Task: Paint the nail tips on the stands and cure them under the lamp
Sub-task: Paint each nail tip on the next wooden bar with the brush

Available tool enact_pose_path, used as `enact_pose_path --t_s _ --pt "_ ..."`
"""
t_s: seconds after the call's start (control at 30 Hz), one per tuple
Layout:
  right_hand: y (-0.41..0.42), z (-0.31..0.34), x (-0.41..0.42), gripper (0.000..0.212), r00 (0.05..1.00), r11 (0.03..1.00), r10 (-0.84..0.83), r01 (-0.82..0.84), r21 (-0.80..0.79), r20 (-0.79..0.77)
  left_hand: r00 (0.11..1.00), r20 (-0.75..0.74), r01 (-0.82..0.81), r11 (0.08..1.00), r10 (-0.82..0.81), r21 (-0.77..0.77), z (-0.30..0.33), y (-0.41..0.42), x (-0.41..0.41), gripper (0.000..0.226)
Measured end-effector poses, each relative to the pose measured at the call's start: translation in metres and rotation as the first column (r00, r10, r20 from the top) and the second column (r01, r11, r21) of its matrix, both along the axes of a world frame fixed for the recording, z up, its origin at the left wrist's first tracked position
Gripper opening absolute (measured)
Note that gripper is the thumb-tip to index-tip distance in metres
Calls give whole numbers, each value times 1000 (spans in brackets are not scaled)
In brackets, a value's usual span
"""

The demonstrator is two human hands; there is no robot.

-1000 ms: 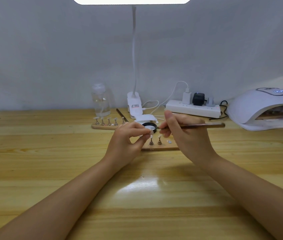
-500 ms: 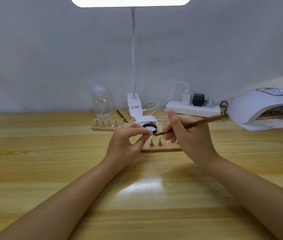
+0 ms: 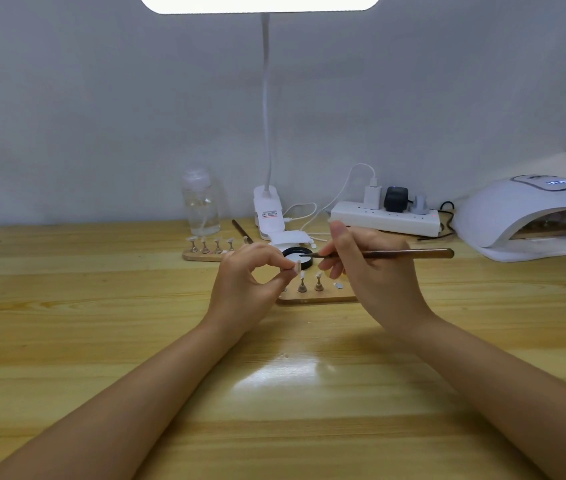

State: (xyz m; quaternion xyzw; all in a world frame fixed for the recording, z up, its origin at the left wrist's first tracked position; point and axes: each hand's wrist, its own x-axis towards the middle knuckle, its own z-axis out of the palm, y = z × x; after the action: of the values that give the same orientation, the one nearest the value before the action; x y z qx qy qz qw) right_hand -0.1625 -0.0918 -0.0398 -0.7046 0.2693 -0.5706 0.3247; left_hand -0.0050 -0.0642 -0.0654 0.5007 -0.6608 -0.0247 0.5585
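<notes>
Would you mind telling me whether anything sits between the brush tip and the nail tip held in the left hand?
Nothing visible does. The brush tip lies over the black jar, just above the nail tip pinched by the left hand, with a small open gap between them.

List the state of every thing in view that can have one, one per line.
Left hand: pinching a nail tip.
Right hand: gripping the brush, bristles at the jar.
Jar: open.
Desk lamp: on.
Curing lamp: display lit, a stand inside.
Bottle: capped.
Power strip: three plugs in.
</notes>
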Motion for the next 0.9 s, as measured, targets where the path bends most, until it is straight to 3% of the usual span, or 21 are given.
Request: enact_pose_path --t_s 0.2,0.33,0.5,0.9 --pt "2 -2 2 43 997 997 62 -61 39 -36 1000 26 12 1000 -12 -19 0 -1 0 16" --pt "0 -2 1 38 1000 1000 0 -1 -8 -25 1000 18 6 1000 -6 -13 0 -2 1 16" --pt "1 -2 3 40 998 998 60 -59 25 -26 998 54 19 1000 -17 -23 0 -2 1 18" --pt "-1 -2 1 39 1000 1000 5 -5 -4 -27 999 35 14 999 -13 -35 -1 -2 1 22"
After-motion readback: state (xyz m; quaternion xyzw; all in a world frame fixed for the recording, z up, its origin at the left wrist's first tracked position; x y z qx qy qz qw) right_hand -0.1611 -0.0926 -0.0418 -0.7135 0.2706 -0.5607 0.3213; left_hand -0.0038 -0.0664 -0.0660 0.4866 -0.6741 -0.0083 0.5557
